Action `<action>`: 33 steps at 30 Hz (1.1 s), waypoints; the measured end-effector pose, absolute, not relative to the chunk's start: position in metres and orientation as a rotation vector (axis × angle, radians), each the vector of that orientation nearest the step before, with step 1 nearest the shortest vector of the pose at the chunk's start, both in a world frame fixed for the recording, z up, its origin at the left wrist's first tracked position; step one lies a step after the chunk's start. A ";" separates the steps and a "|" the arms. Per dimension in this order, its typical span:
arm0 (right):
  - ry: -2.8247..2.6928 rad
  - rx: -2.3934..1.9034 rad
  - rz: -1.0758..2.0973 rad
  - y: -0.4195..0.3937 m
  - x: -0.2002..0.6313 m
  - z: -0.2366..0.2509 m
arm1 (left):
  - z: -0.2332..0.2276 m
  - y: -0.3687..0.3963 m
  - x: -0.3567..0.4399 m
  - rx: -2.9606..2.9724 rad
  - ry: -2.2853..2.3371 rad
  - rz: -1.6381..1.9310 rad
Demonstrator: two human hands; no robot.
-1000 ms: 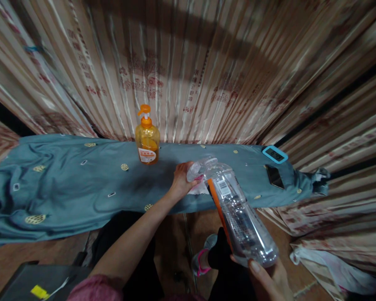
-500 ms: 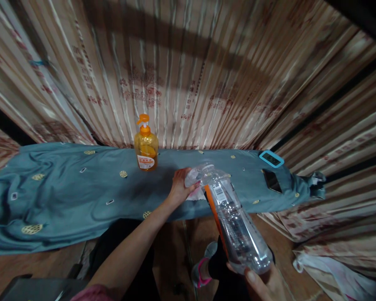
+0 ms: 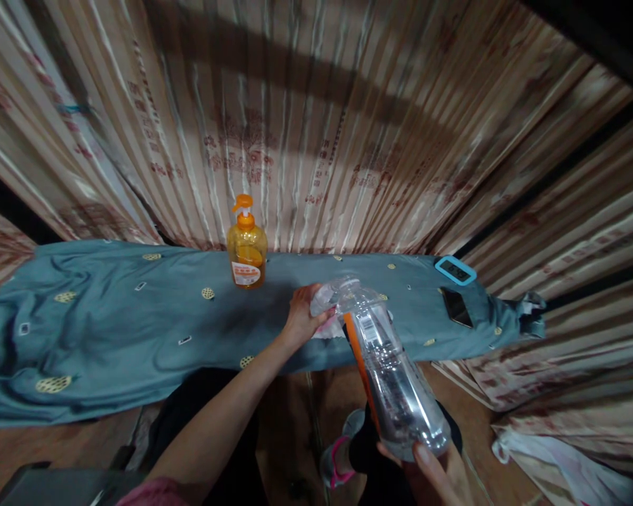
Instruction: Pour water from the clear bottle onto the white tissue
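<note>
My right hand (image 3: 427, 471) grips a large clear plastic bottle (image 3: 395, 379) near its base. An orange-and-black label with a barcode wraps the bottle, which lies tilted with its neck toward the upper left. My left hand (image 3: 302, 318) is closed around a small clear plastic container (image 3: 324, 298), whose exact kind I cannot make out. The bottle's mouth is at the container, partly overlapping it, and whether the two touch I cannot tell. Below them a whitish-pink piece, perhaps tissue or paper (image 3: 328, 330), shows in part.
A pump bottle (image 3: 247, 253) of orange liquid stands at the back of the cloth-covered bench (image 3: 116, 323). To the right lie a blue-framed digital clock (image 3: 456, 270) and a dark phone (image 3: 457, 307). Pleated curtains (image 3: 295, 126) hang behind. A foot in a sock (image 3: 337, 460) shows below.
The large bottle's base and my right hand have shifted slightly to the left. My left hand and the small container stay nearly in place.
</note>
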State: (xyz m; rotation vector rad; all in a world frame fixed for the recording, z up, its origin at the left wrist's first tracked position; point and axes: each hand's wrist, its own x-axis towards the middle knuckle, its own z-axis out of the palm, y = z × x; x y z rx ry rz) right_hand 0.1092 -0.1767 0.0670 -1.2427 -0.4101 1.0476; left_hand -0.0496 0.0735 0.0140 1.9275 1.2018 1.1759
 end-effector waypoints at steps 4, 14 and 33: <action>-0.411 -1.218 1.048 -0.174 0.111 0.063 | 0.011 0.074 -0.049 1.874 1.146 1.187; -0.494 -1.204 1.026 -0.168 0.108 0.067 | 0.005 0.081 -0.044 1.832 1.145 1.192; -0.440 -1.189 1.059 -0.172 0.120 0.037 | 0.015 0.073 -0.052 1.791 1.181 1.177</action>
